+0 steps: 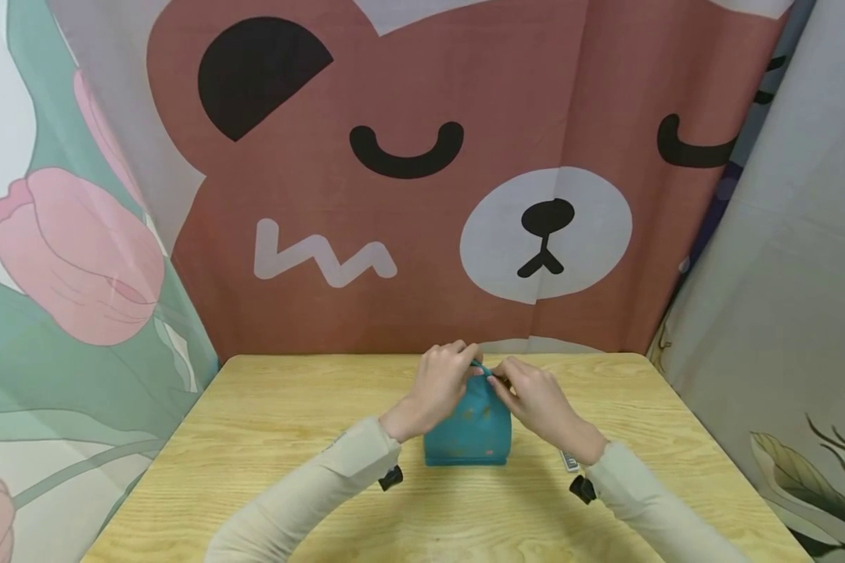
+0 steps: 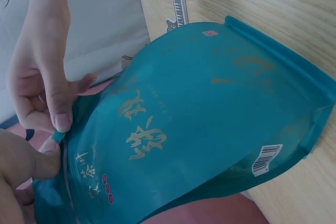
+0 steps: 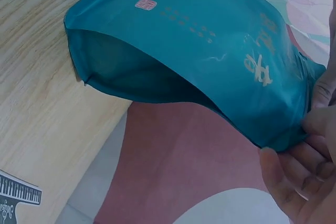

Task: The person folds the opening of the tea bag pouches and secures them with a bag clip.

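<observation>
A teal tea pouch [image 1: 469, 429] with gold lettering stands upright on the wooden table [image 1: 310, 461]. At its top edge, my left hand [image 1: 440, 383] pinches the left part of the strip between thumb and fingers. Close beside it, my right hand [image 1: 539, 395] pinches the right part of the same edge. The left wrist view shows the pouch [image 2: 184, 108] with a barcode on its side and both thumbs on the top strip. Seen from the right wrist, the pouch's side fold [image 3: 136, 72] gapes inward. Whether the top is sealed cannot be told.
A small flat piece with a piano-key print [image 2: 179, 6] lies on the table to the right of the pouch, partly behind my right wrist in the head view. A bear-print curtain [image 1: 422, 234] hangs at the table's far edge, with more patterned cloth at both sides.
</observation>
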### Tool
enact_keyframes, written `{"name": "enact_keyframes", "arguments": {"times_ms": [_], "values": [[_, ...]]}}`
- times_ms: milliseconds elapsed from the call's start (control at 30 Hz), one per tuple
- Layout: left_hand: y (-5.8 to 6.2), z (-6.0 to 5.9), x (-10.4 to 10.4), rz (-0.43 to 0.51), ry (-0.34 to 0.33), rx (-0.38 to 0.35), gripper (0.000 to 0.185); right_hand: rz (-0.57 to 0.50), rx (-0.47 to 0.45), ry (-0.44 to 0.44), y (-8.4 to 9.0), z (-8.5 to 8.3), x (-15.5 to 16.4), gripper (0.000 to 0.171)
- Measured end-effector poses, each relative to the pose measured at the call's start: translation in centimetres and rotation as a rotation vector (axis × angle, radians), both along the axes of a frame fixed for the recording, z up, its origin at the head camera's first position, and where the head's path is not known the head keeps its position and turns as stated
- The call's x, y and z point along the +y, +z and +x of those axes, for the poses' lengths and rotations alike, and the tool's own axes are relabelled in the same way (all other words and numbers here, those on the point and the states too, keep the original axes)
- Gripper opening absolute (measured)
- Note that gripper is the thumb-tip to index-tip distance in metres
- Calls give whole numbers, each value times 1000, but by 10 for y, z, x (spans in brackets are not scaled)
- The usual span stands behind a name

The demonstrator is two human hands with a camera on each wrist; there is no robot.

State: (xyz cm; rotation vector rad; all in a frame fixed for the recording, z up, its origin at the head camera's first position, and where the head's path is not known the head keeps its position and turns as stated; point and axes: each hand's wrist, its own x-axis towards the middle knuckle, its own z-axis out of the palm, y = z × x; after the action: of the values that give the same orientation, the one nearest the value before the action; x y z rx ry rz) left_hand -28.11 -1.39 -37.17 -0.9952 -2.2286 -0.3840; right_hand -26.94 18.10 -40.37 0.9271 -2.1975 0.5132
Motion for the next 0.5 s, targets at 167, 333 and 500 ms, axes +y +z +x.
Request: {"name": "enact_keyframes", "arguments": {"times_ms": [167,333,500], "values": [[1,0,-1,13,-11,-10,10,23,113,-40,-6,0,-2,21],[2,1,-2,23,-17,-22,11,42,149,-65,-9,0,-4,20],[3,2,-2,14,-8,-30,12,44,160,-64,-9,1,-4,20]]}}
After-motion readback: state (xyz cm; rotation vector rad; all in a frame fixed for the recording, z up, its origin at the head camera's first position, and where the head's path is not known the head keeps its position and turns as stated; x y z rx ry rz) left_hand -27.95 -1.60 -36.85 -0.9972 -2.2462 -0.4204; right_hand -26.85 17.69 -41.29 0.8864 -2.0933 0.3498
